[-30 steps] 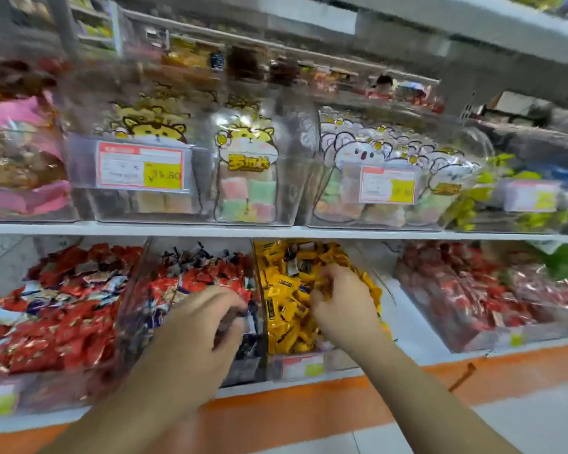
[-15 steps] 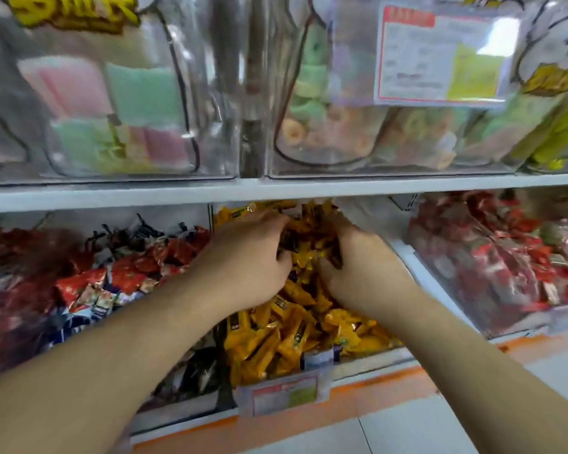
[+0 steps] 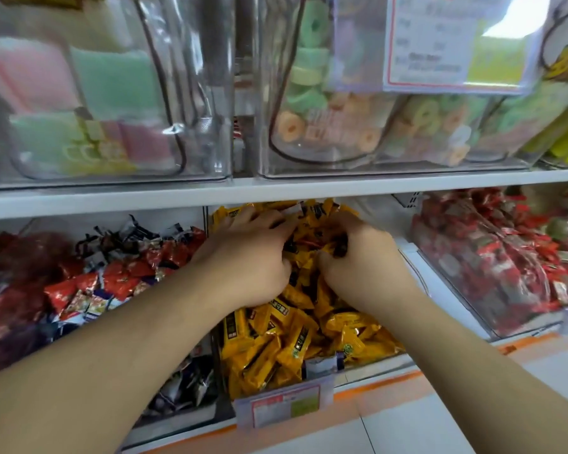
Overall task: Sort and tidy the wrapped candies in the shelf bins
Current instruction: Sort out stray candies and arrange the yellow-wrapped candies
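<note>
In the yellow candy bin [image 3: 368, 362], under the shelf board [image 3: 276, 188], I have both hands in the yellow candies [image 3: 295, 335]. Left hand [image 3: 246, 257] fingers curl into the pile; right hand [image 3: 361, 257] pinches a dark wrapper [image 3: 340, 250]. Step: sorting out strays. Next, I judge, lift it to the mixed bin's [image 3: 191, 417] side.

Left hand [image 3: 250, 253] and right hand [image 3: 361, 257]: side by side, both sunk into heaped yellow foil-wrapped candies [image 3: 295, 342] in a clear plastic bin [image 3: 276, 404], fingers curled among the wrappers. Left of the left hand: red and dark wrapped candies [image 3: 105, 283]. Right of the right hand: red wrapped candies [image 3: 492, 257]. Above both: white shelf board [image 3: 276, 190], clear bins of pastel sweets [image 3: 358, 119].
</note>
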`<action>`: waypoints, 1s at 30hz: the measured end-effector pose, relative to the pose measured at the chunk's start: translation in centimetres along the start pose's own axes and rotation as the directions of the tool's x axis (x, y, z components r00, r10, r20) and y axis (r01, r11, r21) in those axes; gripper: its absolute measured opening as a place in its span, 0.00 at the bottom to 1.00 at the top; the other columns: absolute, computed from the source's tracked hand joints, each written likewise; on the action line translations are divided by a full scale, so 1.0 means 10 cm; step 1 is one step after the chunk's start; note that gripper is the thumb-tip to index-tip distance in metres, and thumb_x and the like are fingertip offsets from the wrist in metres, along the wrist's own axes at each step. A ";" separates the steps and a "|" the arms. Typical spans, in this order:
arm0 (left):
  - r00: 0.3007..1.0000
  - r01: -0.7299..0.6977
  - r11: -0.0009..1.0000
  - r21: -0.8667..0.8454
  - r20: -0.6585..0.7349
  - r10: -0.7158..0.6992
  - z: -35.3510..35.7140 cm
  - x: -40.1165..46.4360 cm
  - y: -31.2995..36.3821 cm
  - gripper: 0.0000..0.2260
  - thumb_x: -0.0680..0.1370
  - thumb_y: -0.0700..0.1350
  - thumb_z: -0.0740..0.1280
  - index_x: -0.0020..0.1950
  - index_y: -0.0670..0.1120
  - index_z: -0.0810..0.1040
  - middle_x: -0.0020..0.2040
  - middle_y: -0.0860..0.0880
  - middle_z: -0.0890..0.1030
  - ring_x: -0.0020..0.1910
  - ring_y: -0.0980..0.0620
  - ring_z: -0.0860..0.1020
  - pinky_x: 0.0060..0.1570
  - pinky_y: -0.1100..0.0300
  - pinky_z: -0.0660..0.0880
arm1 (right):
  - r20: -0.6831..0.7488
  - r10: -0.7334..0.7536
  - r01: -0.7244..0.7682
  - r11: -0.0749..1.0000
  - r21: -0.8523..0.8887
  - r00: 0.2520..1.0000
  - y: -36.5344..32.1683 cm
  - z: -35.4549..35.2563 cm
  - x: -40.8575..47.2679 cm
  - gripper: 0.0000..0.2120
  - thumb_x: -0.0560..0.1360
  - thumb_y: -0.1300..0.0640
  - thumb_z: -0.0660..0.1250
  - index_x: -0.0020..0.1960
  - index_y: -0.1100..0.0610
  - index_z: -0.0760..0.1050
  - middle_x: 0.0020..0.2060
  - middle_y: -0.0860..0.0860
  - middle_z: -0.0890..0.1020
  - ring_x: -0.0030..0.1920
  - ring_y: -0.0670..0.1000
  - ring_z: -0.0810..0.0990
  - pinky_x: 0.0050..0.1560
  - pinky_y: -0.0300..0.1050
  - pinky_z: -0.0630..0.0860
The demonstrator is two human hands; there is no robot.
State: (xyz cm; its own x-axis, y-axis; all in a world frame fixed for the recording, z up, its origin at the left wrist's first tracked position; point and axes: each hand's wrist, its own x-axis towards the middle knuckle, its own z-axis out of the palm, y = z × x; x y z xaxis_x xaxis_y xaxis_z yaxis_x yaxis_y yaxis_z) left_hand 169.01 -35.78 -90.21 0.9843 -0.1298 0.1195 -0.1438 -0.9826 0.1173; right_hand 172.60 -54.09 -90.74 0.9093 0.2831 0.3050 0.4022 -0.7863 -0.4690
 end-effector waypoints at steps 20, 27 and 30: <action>0.987 0.007 0.976 -0.216 -0.155 -0.041 -0.08 -0.14 0.02 0.27 0.79 0.47 0.64 0.79 0.56 0.66 0.76 0.56 0.69 0.75 0.51 0.63 0.73 0.53 0.62 | -0.084 0.215 -0.174 0.921 0.348 0.973 -0.11 -0.19 -0.10 0.03 0.77 0.47 0.74 0.47 0.44 0.85 0.40 0.39 0.85 0.38 0.37 0.81 0.36 0.32 0.74; 0.961 0.035 0.659 -0.751 -0.155 -0.228 -0.42 -0.84 0.22 0.10 0.82 0.52 0.68 0.61 0.65 0.79 0.52 0.63 0.81 0.46 0.64 0.80 0.40 0.64 0.80 | 0.191 0.043 -0.146 0.810 0.567 0.981 -0.50 -0.56 -0.54 0.03 0.78 0.53 0.74 0.47 0.51 0.86 0.36 0.50 0.86 0.35 0.50 0.81 0.40 0.49 0.79; 0.958 0.037 0.569 -0.821 -0.133 -0.254 -0.49 -1.24 0.19 0.05 0.79 0.52 0.73 0.53 0.62 0.83 0.49 0.62 0.84 0.50 0.63 0.81 0.46 0.63 0.79 | 0.271 -0.013 -0.145 0.819 0.556 0.962 -0.74 -0.59 -0.75 0.02 0.77 0.57 0.75 0.47 0.51 0.86 0.34 0.51 0.86 0.36 0.50 0.84 0.41 0.45 0.81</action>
State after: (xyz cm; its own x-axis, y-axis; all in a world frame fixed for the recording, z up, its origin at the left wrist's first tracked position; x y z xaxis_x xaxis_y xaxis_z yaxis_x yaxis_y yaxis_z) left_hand 156.05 -35.35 -86.68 0.9658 0.1433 0.2160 -0.1295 -0.4553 0.8809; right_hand 162.14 -53.64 -84.67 0.8988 0.4318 0.0752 0.2568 -0.3796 -0.8888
